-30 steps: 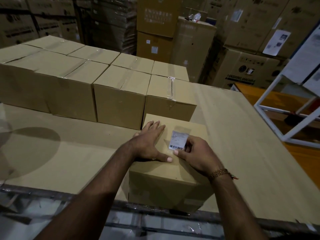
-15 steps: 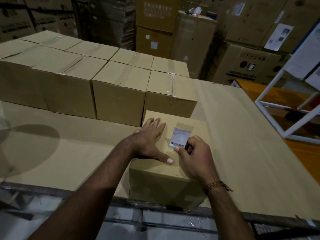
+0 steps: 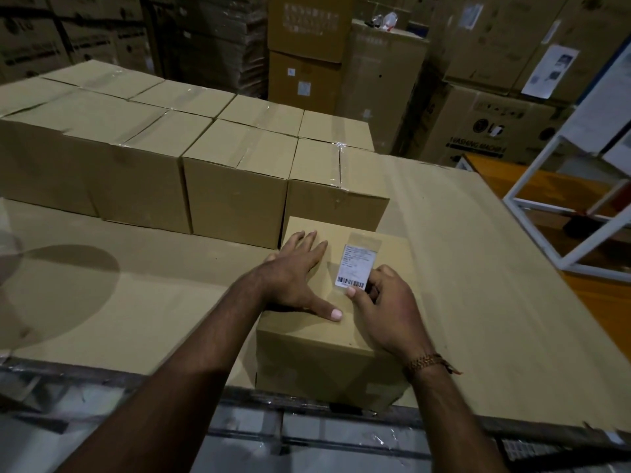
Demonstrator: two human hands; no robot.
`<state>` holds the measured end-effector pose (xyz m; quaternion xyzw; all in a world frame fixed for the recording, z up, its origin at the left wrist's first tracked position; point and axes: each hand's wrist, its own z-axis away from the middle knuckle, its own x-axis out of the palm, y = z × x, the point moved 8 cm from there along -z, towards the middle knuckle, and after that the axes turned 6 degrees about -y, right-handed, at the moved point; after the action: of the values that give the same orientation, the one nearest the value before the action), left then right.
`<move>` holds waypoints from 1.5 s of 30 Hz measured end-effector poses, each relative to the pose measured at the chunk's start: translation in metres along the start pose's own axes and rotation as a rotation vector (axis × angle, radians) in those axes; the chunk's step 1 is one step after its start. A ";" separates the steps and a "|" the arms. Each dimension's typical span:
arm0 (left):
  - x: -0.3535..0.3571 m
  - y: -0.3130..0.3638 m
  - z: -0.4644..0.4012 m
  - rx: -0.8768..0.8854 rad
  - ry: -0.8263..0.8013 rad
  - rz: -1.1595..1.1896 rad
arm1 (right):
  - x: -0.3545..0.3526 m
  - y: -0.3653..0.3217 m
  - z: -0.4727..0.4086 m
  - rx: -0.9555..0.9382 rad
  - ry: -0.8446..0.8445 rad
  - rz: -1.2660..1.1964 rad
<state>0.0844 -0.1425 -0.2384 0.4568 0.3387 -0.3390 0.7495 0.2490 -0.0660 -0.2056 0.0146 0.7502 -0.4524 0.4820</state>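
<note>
While the flat left hand (image 3: 293, 278) steadies the box (image 3: 327, 353), the right hand (image 3: 386, 307) pinches a barcoded white label (image 3: 355, 266).

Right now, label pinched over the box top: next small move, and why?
Probably lay the label flat on the box and smooth it down. The right hand pinches its lower edge over the top face, and the left hand lies flat beside it, steadying the box. Whether its upper edge already sticks I cannot tell.
</note>
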 end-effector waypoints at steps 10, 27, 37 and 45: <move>-0.001 0.001 0.001 -0.001 -0.002 0.007 | -0.003 -0.001 0.003 0.000 0.043 -0.020; -0.004 0.004 0.007 0.016 0.037 0.026 | 0.001 -0.001 0.001 0.031 0.007 -0.002; -0.002 0.002 0.007 0.043 0.070 0.025 | 0.000 0.002 0.002 0.066 0.019 -0.062; -0.001 0.003 0.007 0.057 0.075 0.022 | 0.000 0.011 0.008 0.173 0.035 -0.305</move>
<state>0.0879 -0.1473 -0.2333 0.4940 0.3515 -0.3228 0.7268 0.2596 -0.0645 -0.2137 -0.0501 0.7103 -0.5828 0.3916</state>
